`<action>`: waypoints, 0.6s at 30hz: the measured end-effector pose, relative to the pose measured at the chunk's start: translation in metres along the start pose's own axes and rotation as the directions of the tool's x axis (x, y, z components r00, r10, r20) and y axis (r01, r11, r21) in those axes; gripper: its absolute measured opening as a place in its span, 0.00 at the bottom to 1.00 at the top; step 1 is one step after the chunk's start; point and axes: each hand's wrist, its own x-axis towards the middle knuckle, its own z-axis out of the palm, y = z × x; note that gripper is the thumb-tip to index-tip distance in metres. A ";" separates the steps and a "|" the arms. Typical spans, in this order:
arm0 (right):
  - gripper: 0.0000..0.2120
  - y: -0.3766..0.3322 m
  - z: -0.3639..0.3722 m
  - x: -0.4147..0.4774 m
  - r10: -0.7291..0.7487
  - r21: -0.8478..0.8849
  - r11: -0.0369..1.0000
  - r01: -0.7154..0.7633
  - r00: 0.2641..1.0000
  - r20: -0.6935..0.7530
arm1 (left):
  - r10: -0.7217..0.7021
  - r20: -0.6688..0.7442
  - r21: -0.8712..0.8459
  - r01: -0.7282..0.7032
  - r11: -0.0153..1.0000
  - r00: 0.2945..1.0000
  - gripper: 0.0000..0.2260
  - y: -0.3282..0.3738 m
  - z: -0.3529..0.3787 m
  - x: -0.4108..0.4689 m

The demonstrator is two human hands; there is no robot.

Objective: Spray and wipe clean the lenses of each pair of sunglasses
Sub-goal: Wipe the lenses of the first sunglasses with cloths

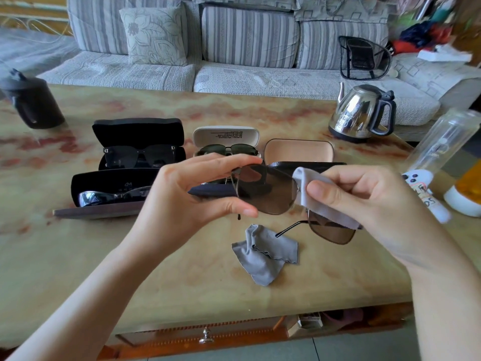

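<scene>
From the head camera, the person holds a pair of sunglasses with brown lenses in the air above the surface, in front of the open cases. The left hand pinches the rim of one lens, fingers on top and thumb below. The right hand pinches a pale cloth over the other lens, the thumb pressing on the cloth.

A grey cloth lies crumpled on the surface just under the glasses. Behind them are a black case with black sunglasses, a white case with green sunglasses, a tan-lined case with nothing in it, and at the left a dark case with mirrored sunglasses. A steel kettle stands far right, a dark mug far left.
</scene>
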 end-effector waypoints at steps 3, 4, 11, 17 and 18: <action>0.11 -0.003 0.002 0.000 -0.020 -0.051 0.998 0.022 0.999 0.033 | 0.012 -0.004 0.017 -0.012 1.000 1.000 0.25 0.000 0.000 0.000; 0.11 -0.002 0.002 0.000 -0.018 -0.040 0.999 0.019 1.000 0.011 | 0.019 -0.008 0.026 -0.019 0.999 1.000 0.25 0.000 0.000 0.000; 0.12 0.002 -0.010 -0.004 0.027 -0.037 0.999 -0.027 1.000 -0.006 | 0.026 -0.034 0.066 -0.024 0.998 0.999 0.24 -0.002 -0.003 0.001; 0.17 0.008 -0.027 -0.009 0.049 -0.085 0.995 -0.048 0.999 0.006 | 0.006 -0.093 0.024 -0.004 1.000 0.996 0.21 -0.003 -0.009 0.002; 0.20 0.010 -0.029 -0.009 0.042 -0.099 0.994 -0.042 0.999 -0.001 | 0.001 -0.102 0.014 0.000 1.000 0.995 0.21 -0.003 -0.010 0.003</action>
